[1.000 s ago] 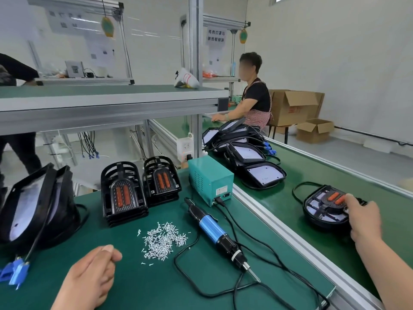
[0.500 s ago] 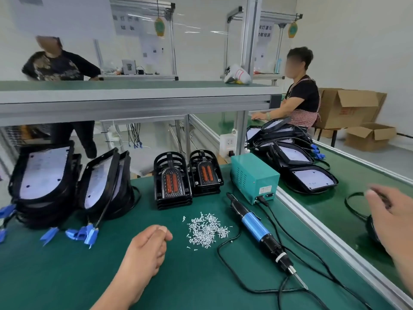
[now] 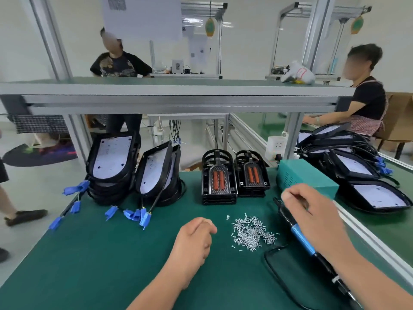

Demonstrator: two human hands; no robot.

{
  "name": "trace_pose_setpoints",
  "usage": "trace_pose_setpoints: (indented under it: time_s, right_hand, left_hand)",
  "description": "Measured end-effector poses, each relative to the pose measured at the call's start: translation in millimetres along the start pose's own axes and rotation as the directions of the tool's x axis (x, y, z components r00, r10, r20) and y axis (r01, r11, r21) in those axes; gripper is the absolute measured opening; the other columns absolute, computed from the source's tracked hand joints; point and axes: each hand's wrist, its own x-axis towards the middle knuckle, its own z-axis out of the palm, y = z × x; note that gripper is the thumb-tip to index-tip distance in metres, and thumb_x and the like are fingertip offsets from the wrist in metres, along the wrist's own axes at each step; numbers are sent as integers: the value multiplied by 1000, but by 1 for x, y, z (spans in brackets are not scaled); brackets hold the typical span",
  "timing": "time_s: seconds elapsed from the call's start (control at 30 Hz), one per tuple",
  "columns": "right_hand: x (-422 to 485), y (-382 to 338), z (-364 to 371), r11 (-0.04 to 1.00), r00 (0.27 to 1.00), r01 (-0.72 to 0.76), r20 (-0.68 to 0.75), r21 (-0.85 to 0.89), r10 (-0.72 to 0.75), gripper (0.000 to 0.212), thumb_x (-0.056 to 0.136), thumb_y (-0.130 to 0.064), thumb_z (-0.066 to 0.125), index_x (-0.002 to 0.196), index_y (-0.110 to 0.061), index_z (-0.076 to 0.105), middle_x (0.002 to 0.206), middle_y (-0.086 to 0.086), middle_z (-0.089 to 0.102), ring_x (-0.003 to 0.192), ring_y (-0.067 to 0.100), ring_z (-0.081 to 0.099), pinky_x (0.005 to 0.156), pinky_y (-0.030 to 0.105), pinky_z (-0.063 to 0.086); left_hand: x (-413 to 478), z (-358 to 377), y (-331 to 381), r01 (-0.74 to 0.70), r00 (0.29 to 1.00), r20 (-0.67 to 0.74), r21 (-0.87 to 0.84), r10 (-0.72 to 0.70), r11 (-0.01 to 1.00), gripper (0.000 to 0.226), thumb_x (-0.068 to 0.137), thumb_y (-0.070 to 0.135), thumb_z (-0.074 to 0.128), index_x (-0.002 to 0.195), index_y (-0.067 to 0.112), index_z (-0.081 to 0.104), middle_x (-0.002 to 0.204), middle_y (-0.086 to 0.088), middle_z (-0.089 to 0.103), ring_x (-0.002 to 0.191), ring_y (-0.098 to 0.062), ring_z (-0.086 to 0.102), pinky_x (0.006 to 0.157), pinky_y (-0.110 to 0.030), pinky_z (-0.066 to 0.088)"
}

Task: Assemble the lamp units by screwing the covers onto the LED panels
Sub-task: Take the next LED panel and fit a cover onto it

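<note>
Screws [image 3: 252,231] lie heaped between your hands: left hand [image 3: 194,240] fisted on the desk [image 3: 89,265], right hand [image 3: 312,211] curled over the electric screwdriver [image 3: 300,237], grip unclear. First bring 1 LED panel [image 3: 111,157] and 1 cover [image 3: 219,177] forward from the far stacks.

A single head-worn wide-angle view looks forward and down, close over the green workbench [image 3: 89,253].

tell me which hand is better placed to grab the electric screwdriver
Right. The right hand is just above the electric screwdriver lying at the mat's right side; the left hand rests curled left of the screw pile, farther from it.
</note>
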Motion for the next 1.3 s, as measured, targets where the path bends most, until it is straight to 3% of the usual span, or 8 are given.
trace_pose_setpoints:
  time_s: [0.17, 0.37, 0.5, 0.63, 0.77, 0.97, 1.17, 1.3]
  right_hand:
    - [22, -55, 85, 985, 969, 160, 181, 65, -170, 18, 99, -48, 57, 88, -35, 63, 75, -9, 64, 63, 10, 55, 61, 24, 45]
    - [70, -102, 171, 974, 941, 198, 259, 109, -220, 18, 100, -49, 60, 95, -31, 61, 71, -14, 63, 67, 5, 59, 62, 22, 42]
    - [106, -129, 214, 975, 937, 220, 276, 14, -215, 47, 101, -54, 60, 121, -12, 60, 82, -4, 68, 76, 12, 66, 76, 40, 56]
    - [129, -147, 240, 967, 932, 232, 309, -105, -190, 66, 99, -63, 60, 127, -4, 54, 86, 6, 67, 81, 26, 67, 71, 44, 56]
    - [136, -148, 252, 956, 933, 232, 318, -179, -167, 50, 98, -55, 62, 103, -6, 53, 78, 4, 58, 71, 24, 59, 53, 36, 38]
    - [137, -145, 251, 966, 942, 192, 308, -170, -133, 23, 91, -18, 58, 78, -12, 40, 70, 4, 41, 58, 20, 35, 53, 36, 28]
    - [121, -130, 246, 983, 974, 178, 151, -40, -170, 13, 91, -15, 59, 89, -6, 50, 71, 5, 51, 65, 28, 48, 58, 42, 35]
    - [101, -115, 242, 984, 985, 150, 67, 97, -156, 27, 93, -18, 63, 119, -10, 62, 78, -2, 64, 75, 26, 62, 70, 41, 45]
  left_hand:
    - [2, -2, 1, 19, 997, -77, -153, -31, 988, 14, 75, 33, 54, 70, 28, 65, 61, 3, 33, 49, -15, 20, 44, -20, 15]
    - [9, -8, -5, 13, 981, -179, -304, -70, 953, 22, 101, 24, 48, 90, 12, 63, 59, 3, 31, 49, -15, 18, 44, -21, 14]
    - [12, -12, -7, 6, 970, -219, -407, -105, 913, 22, 102, 23, 48, 90, 11, 61, 60, 2, 30, 49, -15, 18, 44, -21, 16]
    - [13, -13, -9, 4, 963, -236, -481, -134, 877, 24, 103, 25, 49, 94, 8, 63, 60, 1, 31, 49, -15, 18, 44, -21, 16]
    - [13, -15, -9, -6, 961, -234, -546, -145, 838, 23, 101, 24, 51, 99, 7, 65, 61, 1, 32, 49, -15, 18, 44, -21, 16]
    - [15, -25, -6, -35, 965, -225, -622, -136, 783, 32, 103, 32, 57, 115, 6, 69, 66, 1, 29, 51, -13, 18, 43, -21, 15]
    - [20, -50, 1, -84, 972, -200, -782, -123, 617, 62, 86, 54, 73, 132, 14, 62, 65, 3, 27, 48, -8, 20, 37, -22, 17]
    - [22, -55, 1, -111, 978, -186, -836, -89, 537, 68, 76, 61, 82, 122, 16, 61, 65, 5, 23, 45, -7, 17, 33, -22, 18]
